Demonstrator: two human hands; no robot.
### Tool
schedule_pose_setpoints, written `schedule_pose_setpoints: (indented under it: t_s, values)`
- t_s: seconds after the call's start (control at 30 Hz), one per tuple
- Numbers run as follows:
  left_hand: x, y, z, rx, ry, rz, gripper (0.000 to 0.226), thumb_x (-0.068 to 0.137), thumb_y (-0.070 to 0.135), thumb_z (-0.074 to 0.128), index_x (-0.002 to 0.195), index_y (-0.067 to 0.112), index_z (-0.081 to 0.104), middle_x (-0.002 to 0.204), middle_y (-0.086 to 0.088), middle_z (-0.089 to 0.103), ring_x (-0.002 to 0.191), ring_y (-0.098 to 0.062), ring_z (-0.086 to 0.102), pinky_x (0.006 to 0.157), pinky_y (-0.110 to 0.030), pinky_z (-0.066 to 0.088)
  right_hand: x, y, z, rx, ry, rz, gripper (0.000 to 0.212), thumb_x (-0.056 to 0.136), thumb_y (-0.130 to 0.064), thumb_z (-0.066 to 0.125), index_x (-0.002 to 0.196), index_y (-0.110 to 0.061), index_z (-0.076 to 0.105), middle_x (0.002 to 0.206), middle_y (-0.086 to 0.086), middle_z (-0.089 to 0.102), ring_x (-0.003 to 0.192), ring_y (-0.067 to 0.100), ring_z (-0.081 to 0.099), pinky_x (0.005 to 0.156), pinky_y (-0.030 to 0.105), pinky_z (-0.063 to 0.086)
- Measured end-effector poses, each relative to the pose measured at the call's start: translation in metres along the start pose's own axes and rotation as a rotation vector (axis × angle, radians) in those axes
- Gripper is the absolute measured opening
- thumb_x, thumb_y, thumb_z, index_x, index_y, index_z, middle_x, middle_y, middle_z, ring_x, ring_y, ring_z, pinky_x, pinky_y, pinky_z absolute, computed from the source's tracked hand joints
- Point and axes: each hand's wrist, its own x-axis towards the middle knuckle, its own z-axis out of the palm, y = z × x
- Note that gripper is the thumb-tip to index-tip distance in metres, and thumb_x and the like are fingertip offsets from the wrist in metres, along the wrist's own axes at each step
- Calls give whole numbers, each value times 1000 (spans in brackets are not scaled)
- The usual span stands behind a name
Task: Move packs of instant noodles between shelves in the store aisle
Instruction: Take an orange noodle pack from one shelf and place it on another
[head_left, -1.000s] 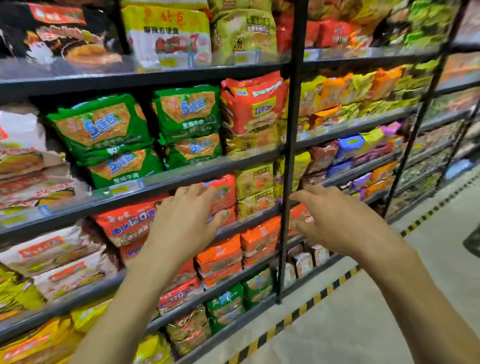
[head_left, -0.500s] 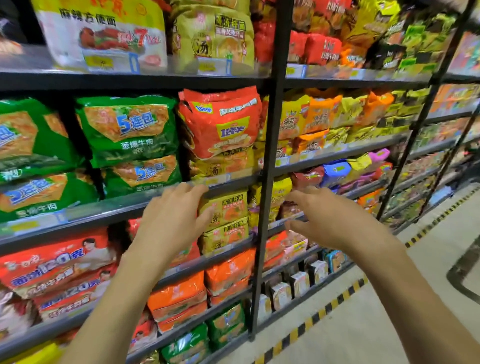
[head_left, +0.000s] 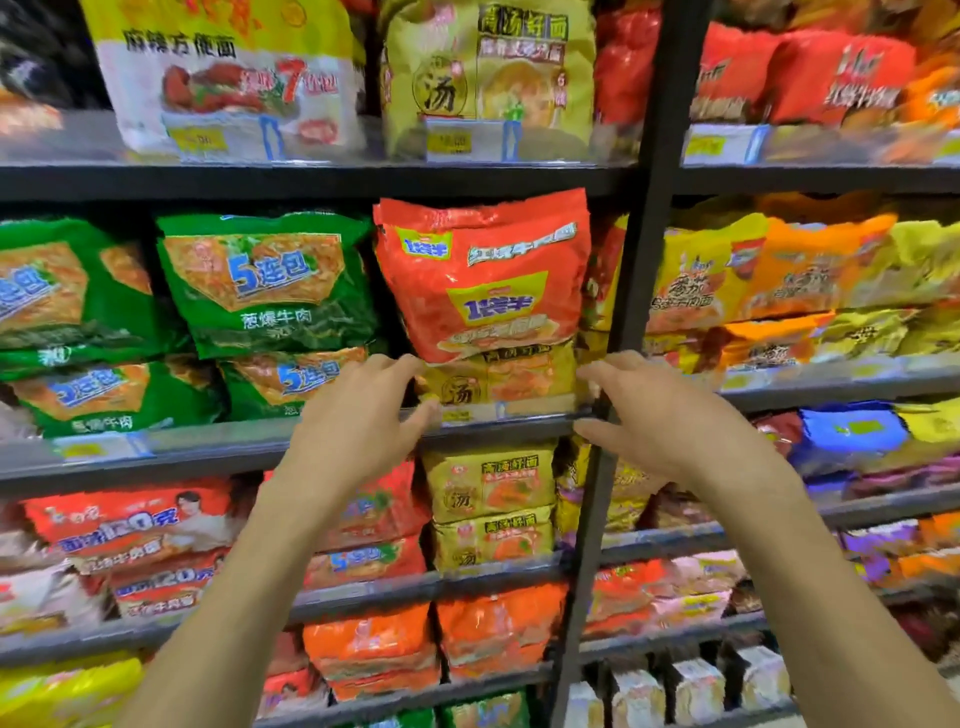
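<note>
Left hand (head_left: 358, 423) and right hand (head_left: 670, 415), open and empty, flank the crinkly yellow plastic noodle pack (head_left: 498, 379) under the glossy red-orange noodle bag (head_left: 483, 275); best grip both ends evenly; the bag above may topple.

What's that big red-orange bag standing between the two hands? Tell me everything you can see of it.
The red-orange pack is a glossy, crinkled plastic bag, puffy, with a yellow label panel, a blue logo and a blurred picture low down. It stands upright on a flat yellow pack on the shelf, left of the dark post. The left hand reaches toward its lower left corner; contact is unclear.
</note>
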Motion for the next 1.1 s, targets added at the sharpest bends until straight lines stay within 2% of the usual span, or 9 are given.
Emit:
schedule_pose_setpoints:
  t_s: [0.13,0.3,0.43,0.57,0.67,0.83,0.9,0.97,1.1]
  values:
    - [20,-5,9,-89,1,-112,50,99,50,52,146,33,43,138,-2,58,129,-26,53,91,-50,54,41,30,4,57,58,-83,68,98,-45,55,156,-28,22,159,5,27,141,30,35,99,45,49]
    - [30,-1,29,-211,223,-172,55,100,39,57,150,28,38,147,1,52,134,-22,52,99,-46,50,73,49,19,186,259,-182,85,98,-42,54,158,-33,-5,166,4,10,142,30,35,92,45,52]
    - [35,4,47,-414,415,-182,66,99,34,60,154,30,26,151,1,49,133,-17,51,102,-35,42,91,53,36,302,380,-258,83,98,-41,54,158,-29,-1,166,2,13,143,25,37,86,38,53]
    - [47,5,63,-579,498,-130,82,96,35,64,158,35,10,157,2,40,140,-15,45,109,-41,42,111,53,55,488,517,-337,78,95,-35,62,153,-27,12,164,2,19,136,28,46,82,40,56]
    - [59,1,75,-621,517,-52,95,94,34,68,160,31,0,164,5,27,150,-11,32,119,-44,35,123,47,71,572,608,-387,80,93,-30,66,153,-21,14,163,6,23,138,25,45,86,25,49]
    - [76,6,93,-729,576,-25,101,89,39,69,159,32,-3,155,40,16,145,13,24,115,-9,27,138,44,86,680,684,-361,104,86,-17,77,153,-32,-2,160,13,31,138,22,45,90,25,43]
    - [84,6,98,-769,575,-23,102,89,36,70,159,28,-5,160,33,15,146,12,25,112,-4,27,144,43,86,653,662,-392,112,87,-18,76,153,-41,-11,163,10,24,139,26,46,84,31,49]
    - [91,3,102,-766,580,-23,104,91,26,72,159,27,-6,164,9,25,144,7,33,106,-1,29,151,43,85,603,638,-416,118,87,-22,77,152,-46,-19,165,7,17,138,28,47,82,39,54]
    - [101,0,101,-744,610,20,102,90,10,68,158,20,-7,155,-7,36,128,25,38,98,4,31,158,42,85,545,629,-392,127,85,-22,79,145,-53,-29,159,12,31,126,32,56,72,41,55]
